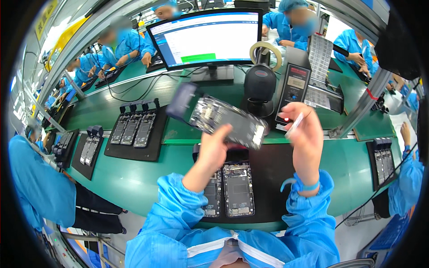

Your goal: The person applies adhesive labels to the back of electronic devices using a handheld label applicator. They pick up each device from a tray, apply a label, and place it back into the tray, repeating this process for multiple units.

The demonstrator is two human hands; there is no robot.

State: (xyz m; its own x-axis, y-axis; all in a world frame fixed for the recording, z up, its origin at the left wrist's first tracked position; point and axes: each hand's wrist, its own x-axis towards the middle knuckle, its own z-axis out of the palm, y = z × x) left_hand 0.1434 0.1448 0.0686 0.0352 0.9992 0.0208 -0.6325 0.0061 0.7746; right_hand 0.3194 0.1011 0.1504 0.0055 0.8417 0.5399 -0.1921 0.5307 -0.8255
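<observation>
My left hand [213,154] grips an opened phone [237,124] by its near edge, raised and tilted above the bench with its circuit board and dark battery facing up. A dark blue-black block [182,102] adjoins the phone's far left end; motion blurs it. To the right, my right hand [309,138] is raised, pinching a small white slip [295,124] between thumb and fingers. Below both hands, an opened phone [238,190] lies on a black mat [271,178]. Another opened phone [213,196] beside it is partly covered by my left forearm.
Behind my hands stand a monitor [205,38], a black barcode scanner [260,85], a tape roll [275,50], a dark device with a small display [293,85] and a label sheet [319,58]. Left, a mat [134,154] bears three opened phones. Co-workers in blue surround the bench.
</observation>
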